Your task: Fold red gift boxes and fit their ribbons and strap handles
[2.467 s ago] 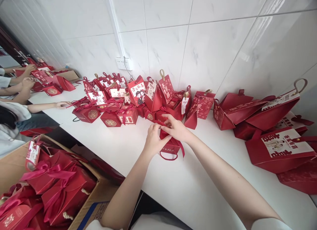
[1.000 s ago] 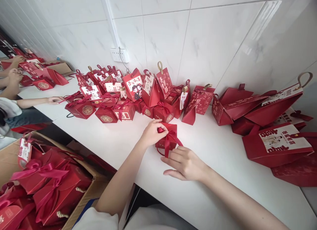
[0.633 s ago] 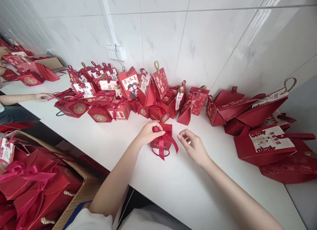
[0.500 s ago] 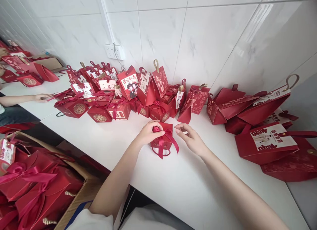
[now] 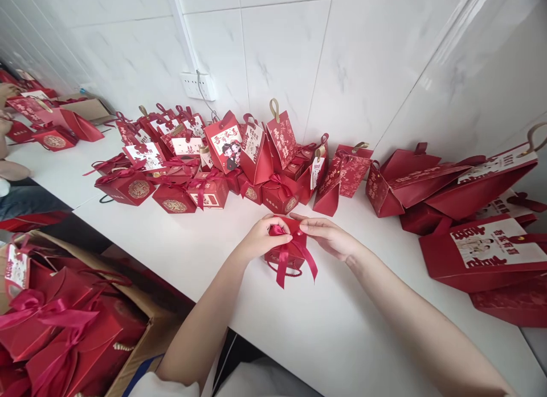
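Note:
A small red gift box (image 5: 285, 253) stands on the white table in front of me, with a cord handle (image 5: 285, 273) hanging at its near side. A dark pink satin ribbon (image 5: 282, 266) is tied in a bow on its top, its two tails hanging down the front. My left hand (image 5: 264, 237) is closed, thumb and fingers pinching the bow's left loop. From the right, my right hand (image 5: 327, 234) has its thumb and fingers closed on the ribbon at the bow's right side. The bow's knot is partly hidden by my fingers.
Many red gift boxes (image 5: 175, 199) crowd the table along the tiled wall. Triangular red boxes (image 5: 453, 186) pile up at the right. A cardboard carton (image 5: 160, 334) full of ribboned boxes stands lower left. A co-worker's arm (image 5: 15, 170) is at the far left edge.
My right hand has moved in from beside the box and taken hold of the bow's right side. My left hand keeps its pinch. The co-worker's hand has drawn back leftward from the boxes.

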{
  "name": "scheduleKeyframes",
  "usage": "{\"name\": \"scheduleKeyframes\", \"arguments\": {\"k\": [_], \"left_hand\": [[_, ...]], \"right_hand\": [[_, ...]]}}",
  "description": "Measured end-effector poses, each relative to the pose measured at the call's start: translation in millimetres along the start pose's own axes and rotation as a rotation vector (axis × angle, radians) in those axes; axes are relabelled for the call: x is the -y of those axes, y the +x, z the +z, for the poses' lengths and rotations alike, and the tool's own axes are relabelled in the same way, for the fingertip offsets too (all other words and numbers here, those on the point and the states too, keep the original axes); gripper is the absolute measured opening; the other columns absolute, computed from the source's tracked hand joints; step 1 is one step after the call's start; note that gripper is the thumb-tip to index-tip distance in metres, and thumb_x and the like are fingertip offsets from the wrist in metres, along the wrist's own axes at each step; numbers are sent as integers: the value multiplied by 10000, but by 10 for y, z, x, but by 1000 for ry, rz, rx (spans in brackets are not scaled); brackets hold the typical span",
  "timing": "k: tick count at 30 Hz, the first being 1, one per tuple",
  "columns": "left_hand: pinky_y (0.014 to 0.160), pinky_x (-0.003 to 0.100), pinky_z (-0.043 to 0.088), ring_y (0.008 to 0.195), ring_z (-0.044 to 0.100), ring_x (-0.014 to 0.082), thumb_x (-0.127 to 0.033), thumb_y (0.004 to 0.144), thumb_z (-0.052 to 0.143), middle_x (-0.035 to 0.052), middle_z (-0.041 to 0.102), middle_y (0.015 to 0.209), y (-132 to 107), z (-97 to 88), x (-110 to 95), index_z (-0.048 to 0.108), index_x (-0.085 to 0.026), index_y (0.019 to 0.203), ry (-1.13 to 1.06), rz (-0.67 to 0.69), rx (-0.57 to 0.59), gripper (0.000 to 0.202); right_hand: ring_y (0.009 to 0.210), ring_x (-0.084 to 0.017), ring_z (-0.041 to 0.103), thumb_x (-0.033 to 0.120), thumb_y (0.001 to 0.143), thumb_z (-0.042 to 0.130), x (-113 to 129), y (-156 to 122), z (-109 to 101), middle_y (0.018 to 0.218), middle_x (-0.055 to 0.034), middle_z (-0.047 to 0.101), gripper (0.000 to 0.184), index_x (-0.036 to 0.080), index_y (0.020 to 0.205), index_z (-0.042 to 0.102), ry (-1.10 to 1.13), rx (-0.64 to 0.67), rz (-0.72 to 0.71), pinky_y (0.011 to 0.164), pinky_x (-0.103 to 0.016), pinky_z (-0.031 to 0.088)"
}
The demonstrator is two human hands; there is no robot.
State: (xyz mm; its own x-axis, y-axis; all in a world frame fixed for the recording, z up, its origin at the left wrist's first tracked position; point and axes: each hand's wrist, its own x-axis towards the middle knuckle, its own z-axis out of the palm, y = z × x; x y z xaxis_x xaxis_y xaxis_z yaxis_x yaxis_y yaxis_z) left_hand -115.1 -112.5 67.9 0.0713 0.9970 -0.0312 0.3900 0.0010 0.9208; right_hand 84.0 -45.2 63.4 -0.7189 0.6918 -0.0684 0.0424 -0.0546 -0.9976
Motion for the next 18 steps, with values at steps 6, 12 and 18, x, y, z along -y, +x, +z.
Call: {"name": "scheduleKeyframes", "arguments": {"k": [6,12,18], "left_hand": [[867,339,461,921,580,185,-329,745,664,24,600,974,7,-35,-8,661,-201,776,24,3,39,132],[874,349,473,902,592,182,-342,738,663,28,597,992,38,-23,16,677,-200,783,72,-1,32,150],[1026,389,420,1151,546,220,-313,782,654,58,565,1211,-132,-72,-54,650,-217,884,110,203,-197,140]], "right_hand": [[1317,-269,435,493,760,710,-57,43,6,1382,-63,533,313,202,670,637,66,-31,2,1095,-436,315],[1284,-259,465,414,802,653,-229,93,85,1338,-63,551,284,194,637,586,-1,-126,-102,1097,-434,314],[1316,-304,424,382,868,607,97,-183,3,1384,-95,497,170,229,928,649,-580,-464,-543,1091,-515,325]]}}
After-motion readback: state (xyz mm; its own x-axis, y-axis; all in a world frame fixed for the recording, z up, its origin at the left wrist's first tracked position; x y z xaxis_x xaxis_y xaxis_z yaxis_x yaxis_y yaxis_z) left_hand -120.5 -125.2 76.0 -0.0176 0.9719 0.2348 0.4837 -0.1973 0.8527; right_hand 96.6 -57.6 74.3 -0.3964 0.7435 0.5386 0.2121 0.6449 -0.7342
